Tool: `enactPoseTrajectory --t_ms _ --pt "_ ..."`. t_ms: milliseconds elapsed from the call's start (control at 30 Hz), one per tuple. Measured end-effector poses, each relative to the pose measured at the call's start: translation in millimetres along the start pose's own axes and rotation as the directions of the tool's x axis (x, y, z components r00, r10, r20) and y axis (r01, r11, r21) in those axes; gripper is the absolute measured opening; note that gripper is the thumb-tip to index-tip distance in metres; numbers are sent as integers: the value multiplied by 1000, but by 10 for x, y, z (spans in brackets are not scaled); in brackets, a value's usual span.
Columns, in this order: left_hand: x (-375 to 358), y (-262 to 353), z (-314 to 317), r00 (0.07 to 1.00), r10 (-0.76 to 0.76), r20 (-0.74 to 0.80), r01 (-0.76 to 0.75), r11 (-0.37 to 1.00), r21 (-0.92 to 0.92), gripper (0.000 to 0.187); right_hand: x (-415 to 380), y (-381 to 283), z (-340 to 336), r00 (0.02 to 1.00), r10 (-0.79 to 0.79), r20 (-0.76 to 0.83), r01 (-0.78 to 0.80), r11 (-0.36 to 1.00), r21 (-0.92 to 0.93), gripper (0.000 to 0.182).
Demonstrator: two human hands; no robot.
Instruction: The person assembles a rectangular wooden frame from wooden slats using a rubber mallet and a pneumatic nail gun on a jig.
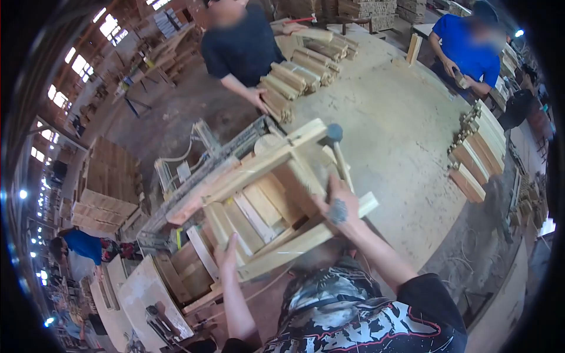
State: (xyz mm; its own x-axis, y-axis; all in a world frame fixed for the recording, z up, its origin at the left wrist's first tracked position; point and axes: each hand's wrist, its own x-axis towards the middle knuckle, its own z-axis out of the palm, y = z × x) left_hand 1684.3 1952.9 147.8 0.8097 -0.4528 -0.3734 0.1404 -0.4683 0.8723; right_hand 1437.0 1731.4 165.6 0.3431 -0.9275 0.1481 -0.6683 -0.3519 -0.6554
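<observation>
A wooden frame (250,176) of pale bars lies tilted in front of me, with crosspieces between its two long rails. My left hand (226,257) is on the crosspiece at its near left end, thumb up and the other fingers hidden. My right hand (340,206) holds the crosspiece at the right end, its fingers partly hidden behind the wood. Inside and below the frame several loose boards (265,203) are visible. A mallet with a dark round head (334,133) rests on the table just beyond the frame's right end.
A large table (388,129) bears bundled wooden strips (294,76) at the back and stacked slats (479,150) at the right. A person in black stands behind it, another in blue at the right. A metal machine (203,141) and stacked panels (109,182) are on the left.
</observation>
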Motion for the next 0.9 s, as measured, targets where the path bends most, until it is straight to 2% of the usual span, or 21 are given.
enactPoseTrajectory --t_ms 33,67,100,167,200,233,267,333,467,533,600,667,700,733,800,833,900 --pt "170 -260 -298 987 155 -39 -154 988 25 49 -97 -193 209 998 -46 48 49 997 -60 78" --pt "315 -453 -577 946 314 -75 -310 949 54 44 -205 -382 431 993 -19 117 25 999 -47 80" --pt "385 -568 -815 950 304 -73 -301 952 46 44 -297 -534 656 987 -35 154 43 998 -45 81" --pt "538 -808 -1263 930 265 -253 -221 957 187 39 -437 -698 1214 980 -93 174 96 995 -6 81" --pt "738 -1089 -1487 902 299 -311 -235 945 227 38 -499 -820 1419 977 -135 164 132 991 29 81" --pt "941 -1367 -1726 895 296 -335 -194 932 306 38 -548 -922 1622 964 -60 258 55 998 27 80" --pt "1022 -1530 -1895 887 295 -355 -150 911 384 39 -605 -1047 1774 963 -52 263 47 999 26 80" --pt "1035 -1552 -2074 890 254 -380 -102 920 378 40 -657 -1195 2096 939 -30 344 27 1000 14 82" --pt "1122 -1539 -2204 862 202 -465 1 917 400 44 -729 -1176 2724 939 -58 338 72 997 -28 83" --pt "1331 -1768 -2197 858 210 -469 5 909 416 46 -739 -1161 2893 909 -26 415 86 988 -126 91" --pt "1457 -1908 -2216 854 223 -470 4 901 434 48 -761 -1213 2897 897 -32 441 127 974 -188 89" --pt "1557 -2010 -2143 864 234 -446 9 879 478 50 -815 -1215 2860 858 -329 394 437 871 -224 80" --pt "1618 -2017 -2152 884 189 -428 56 865 499 49 -864 -1171 2907 820 -383 425 511 825 -243 75" --pt "1644 -2024 -2159 885 196 -422 37 875 483 49 -932 -1127 2966 779 -430 457 579 773 -258 69" --pt "1705 -1994 -2189 877 237 -419 6 865 503 50 -1052 -1112 2845 763 -445 469 524 851 -45 61" --pt "1729 -1953 -2206 876 247 -413 -13 870 492 50 -1087 -1124 2813 769 -449 455 529 846 -60 61" --pt "1735 -1913 -2237 887 192 -420 51 863 502 51 -1178 -1104 2793 762 -520 385 580 813 -50 54"
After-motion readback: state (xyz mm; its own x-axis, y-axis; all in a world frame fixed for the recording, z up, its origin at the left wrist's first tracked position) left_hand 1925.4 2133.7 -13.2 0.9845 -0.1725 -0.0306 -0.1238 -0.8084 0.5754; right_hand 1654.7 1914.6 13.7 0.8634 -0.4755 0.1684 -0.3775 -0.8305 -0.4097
